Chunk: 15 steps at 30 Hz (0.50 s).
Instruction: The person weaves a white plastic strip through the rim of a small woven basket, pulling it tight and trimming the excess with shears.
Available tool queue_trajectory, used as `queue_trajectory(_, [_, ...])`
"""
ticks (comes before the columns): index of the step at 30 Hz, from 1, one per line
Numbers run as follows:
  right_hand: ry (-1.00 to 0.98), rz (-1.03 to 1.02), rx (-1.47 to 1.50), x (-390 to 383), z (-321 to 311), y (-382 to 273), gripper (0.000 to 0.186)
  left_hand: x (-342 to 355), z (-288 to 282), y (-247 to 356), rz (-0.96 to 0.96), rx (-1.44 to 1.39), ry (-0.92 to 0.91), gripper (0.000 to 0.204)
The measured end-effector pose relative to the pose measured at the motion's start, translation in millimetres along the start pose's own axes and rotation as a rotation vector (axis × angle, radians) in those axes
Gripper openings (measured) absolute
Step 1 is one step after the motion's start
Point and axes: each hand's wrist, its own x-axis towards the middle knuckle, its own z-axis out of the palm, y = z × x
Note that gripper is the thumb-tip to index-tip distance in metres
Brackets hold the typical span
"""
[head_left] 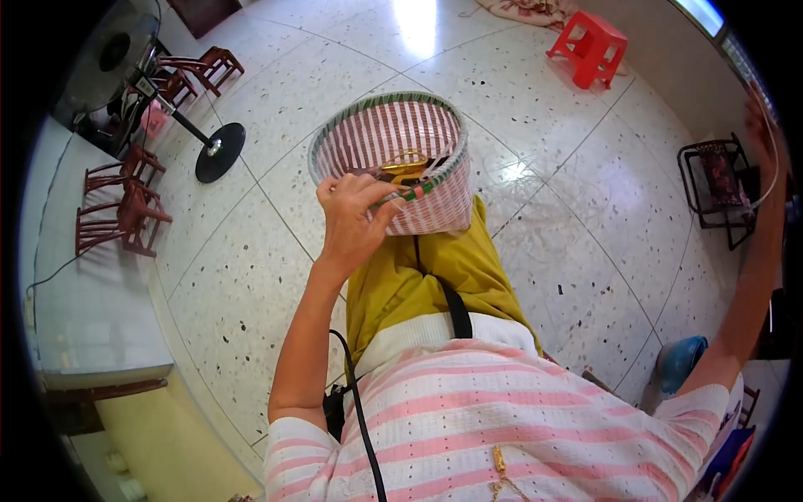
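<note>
A woven basket [393, 201] in pink and white stripes, its rim wrapped partly in green, rests on my lap against my knees. My left hand [355, 209] grips the near rim, with thumb and fingers pinched over the green edging. Inside the basket lie a yellow thing [407, 171] and some dark items, partly hidden by the wall and my hand. Out at the far right my right hand [759, 134] is raised, blurred and dim, well away from the basket. A thin pale strip [774, 171] curves beside it and seems held there; the fingers are hard to make out.
A standing fan [220, 151] and several small reddish-brown wooden chairs [134, 213] stand to the left. A red plastic stool [590, 48] is at the far right. A black folding chair [718, 188] stands below my right hand, on the speckled tile floor [569, 226].
</note>
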Motion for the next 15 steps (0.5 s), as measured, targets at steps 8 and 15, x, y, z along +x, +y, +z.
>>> queue_trajectory(8, [-0.34,-0.105,-0.563,-37,226,130,0.038,-4,1,-2,-0.051,-0.09,-0.101,0.016])
queue_trajectory(15, [-0.568,0.104,-0.25,-64,374,191,0.033,-3,-9,-6,-0.059,-0.198,-0.195,0.018])
